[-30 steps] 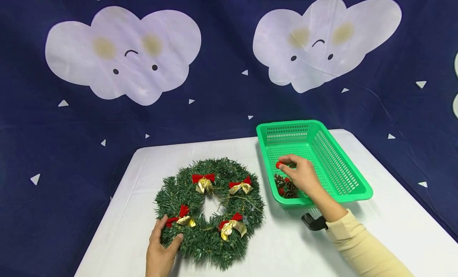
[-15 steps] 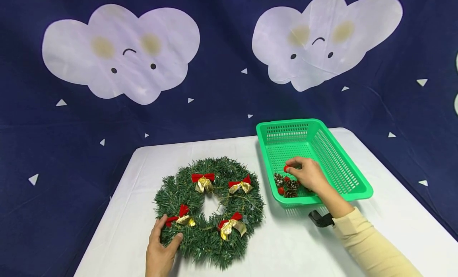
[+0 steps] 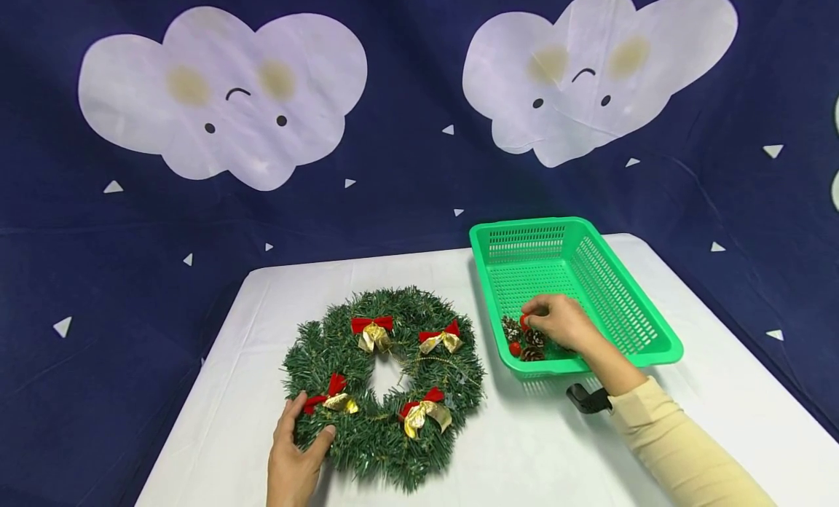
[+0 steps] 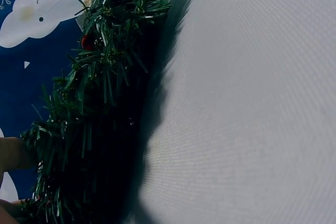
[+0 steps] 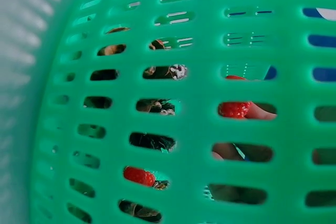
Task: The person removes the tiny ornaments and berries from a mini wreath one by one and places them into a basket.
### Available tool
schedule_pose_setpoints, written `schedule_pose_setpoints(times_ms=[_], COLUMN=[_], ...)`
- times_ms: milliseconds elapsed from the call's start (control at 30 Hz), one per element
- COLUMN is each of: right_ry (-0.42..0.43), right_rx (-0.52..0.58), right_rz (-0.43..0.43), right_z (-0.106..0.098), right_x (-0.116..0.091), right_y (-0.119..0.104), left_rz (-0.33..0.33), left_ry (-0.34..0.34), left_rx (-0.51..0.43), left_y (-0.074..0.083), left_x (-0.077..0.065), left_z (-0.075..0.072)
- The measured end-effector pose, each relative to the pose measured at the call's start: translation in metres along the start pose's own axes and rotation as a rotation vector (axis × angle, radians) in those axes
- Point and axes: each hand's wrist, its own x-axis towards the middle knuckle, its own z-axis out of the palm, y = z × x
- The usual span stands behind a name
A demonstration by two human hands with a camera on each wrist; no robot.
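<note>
My left hand (image 3: 295,449) rests on the near left rim of a green Christmas wreath (image 3: 373,449), its thumb and fingers spread over the tinsel. Several red-and-gold bows (image 3: 372,334) decorate the wreath. In the left wrist view, fingers (image 4: 16,153) touch the wreath (image 4: 100,87) at the left edge. Inside the green basket (image 3: 625,288), my right hand (image 3: 564,321) pinches a small red berry (image 3: 524,321) between thumb and fingers. Through the basket's slots, the right wrist view shows the bumpy red berry (image 5: 234,109) against a fingertip.
Pinecones (image 3: 532,353) and another red berry (image 3: 514,349) lie in the basket's near left corner. The white-covered table (image 3: 524,449) carries both wreath and basket. Behind it hangs a dark blue curtain (image 3: 406,186) printed with clouds.
My right hand has moved rightward and lower inside the basket, with the red berry still pinched. The left hand and the wreath have stayed in place.
</note>
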Motion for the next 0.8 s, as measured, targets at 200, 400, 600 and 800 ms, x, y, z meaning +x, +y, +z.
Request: schedule_pose_setpoints(times_ms=[200, 400, 600, 800], right_ry=[-0.04, -0.054, -0.031, 0.067], right_rx=[-0.019, -0.024, -0.006, 0.01], right_rz=[0.017, 0.022, 0.04, 0.02], right_z=[0.0016, 0.0009, -0.001, -0.0034], right_x=[0.0019, 0.0017, 0.0001, -0.0028], right_y=[0.0024, 0.0024, 0.0027, -0.0017], left_rz=[0.008, 0.013, 0.01, 0.022], left_ry=[0.005, 0.014, 0.008, 0.002], left_rx=[-0.005, -0.021, -0.002, 0.016], left_y=[-0.0006, -0.0005, 0.0003, 0.0017], left_x=[0.0005, 0.001, 0.0016, 0.0021], left_z=[0.0002, 0.0022, 0.0022, 0.0017])
